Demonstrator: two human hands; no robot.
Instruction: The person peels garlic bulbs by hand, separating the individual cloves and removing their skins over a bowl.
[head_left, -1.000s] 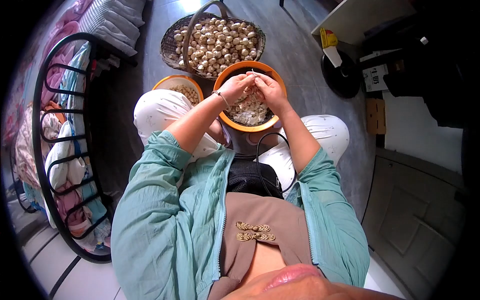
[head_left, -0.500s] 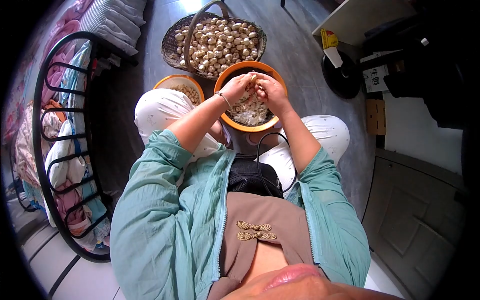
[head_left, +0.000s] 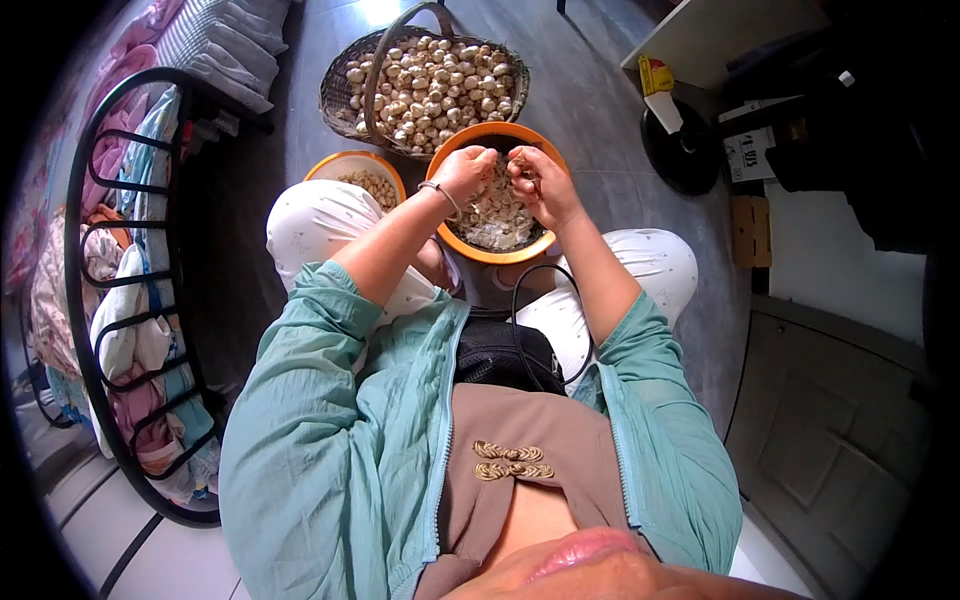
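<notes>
Over an orange-rimmed basin (head_left: 557,150) holding papery garlic skins (head_left: 500,225), my two hands are a little apart. My left hand (head_left: 465,173) is closed in a pinch, its fingertips over the basin's middle; whatever is in it is hidden. My right hand (head_left: 541,188) is closed too, fingers curled around something small that I cannot make out. To the left, a smaller orange-rimmed bowl (head_left: 328,164) contains peeled garlic cloves (head_left: 372,184). Beyond the basin, a wicker basket (head_left: 337,112) with an arched handle is full of garlic bulbs (head_left: 432,92).
My knees in white trousers (head_left: 312,222) flank the basin. A black metal bed frame (head_left: 72,260) with clothes and bedding is on the left. At right are a round black base (head_left: 680,165), a cardboard box (head_left: 750,232) and a grey door panel (head_left: 825,385).
My hands were together at a pale garlic piece and have now drawn apart, the left moving slightly left. The basket and basin have stayed in place.
</notes>
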